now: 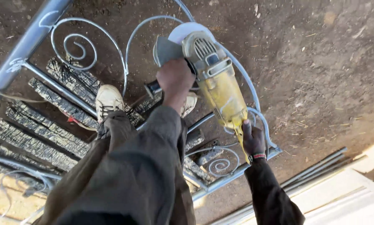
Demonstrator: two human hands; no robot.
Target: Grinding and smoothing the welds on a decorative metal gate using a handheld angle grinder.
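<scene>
A yellow angle grinder [215, 79] hangs over a grey metal frame with scroll ornaments [124, 62] that lies on the dirt ground. My left hand [175, 80] grips the grinder's black side handle near its round guard and disc [183, 32]. My right hand [253, 139] is closed around the rear end of the grinder's body. The disc sits at a curved bar of the frame. One foot in a pale dusty shoe [107, 100] stands on the frame, and a second shoe shows behind my left forearm.
Charred, blackened planks [45, 129] lie under the frame at the left. Several thin metal rods [316, 166] lie on the ground at the lower right beside pale boards [353, 196]. Brown dirt with wood chips fills the right side.
</scene>
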